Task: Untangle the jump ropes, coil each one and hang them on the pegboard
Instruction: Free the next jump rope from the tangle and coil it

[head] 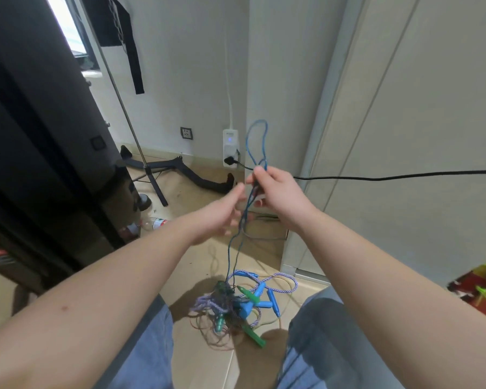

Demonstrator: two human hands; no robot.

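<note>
A tangled heap of jump ropes (236, 307) lies on the floor between my knees, with blue and green handles and a purple-white braided cord. A thin blue rope (256, 141) rises from the heap and loops above my right hand (275, 192), which pinches its strands at chest height. My left hand (222, 217) is blurred, just left of the hanging strands, fingers spread and relaxed, close to the rope without gripping it. No pegboard is in view.
A black cable (376, 178) runs from a white wall power strip (230, 147) across to the right. A black stand with legs (157, 175) and a plastic bottle (155, 221) sit on the floor at left. Dark furniture (40, 136) fills the left side.
</note>
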